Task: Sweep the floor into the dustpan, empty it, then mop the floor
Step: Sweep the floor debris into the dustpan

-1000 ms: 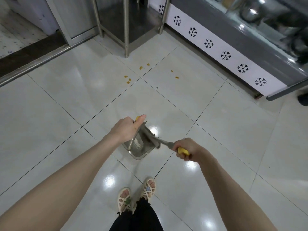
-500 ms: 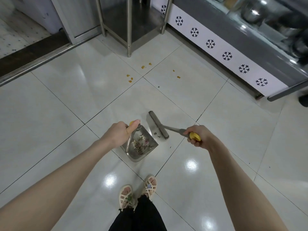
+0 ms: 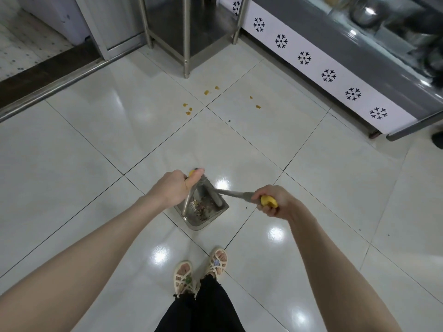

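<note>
Stainless-steel dustpan (image 3: 203,218), low at the centre of the glossy white tiled floor (image 3: 84,164), just ahead of the person's sandalled feet (image 3: 184,279) and straddling a grout line; whether it touches the tiles cannot be told. Its rounded closed back lies toward the feet, and its mouth opens away from the person and to the right. Mixed sweepings (image 3: 201,208) lie inside it.

The left hand (image 3: 171,190) is curled round the top of the pan's upright metal handle (image 3: 189,200), thumb laid over its yellow cap. The right hand (image 3: 275,200) grips the yellow end of the broom handle (image 3: 236,194), which runs nearly level from that hand leftward. The broom head (image 3: 214,196) sits in the pan's mouth, its long axis slanting from upper left to lower right, crosswise to the handle.

Orange crumbs (image 3: 188,109) lie scattered on the tiles well beyond the pan, near the legs of a steel rack (image 3: 186,44). A counter front with a white snowflake-printed band (image 3: 328,75) closes the right side, and a metal door rail (image 3: 60,85) crosses the upper left.
</note>
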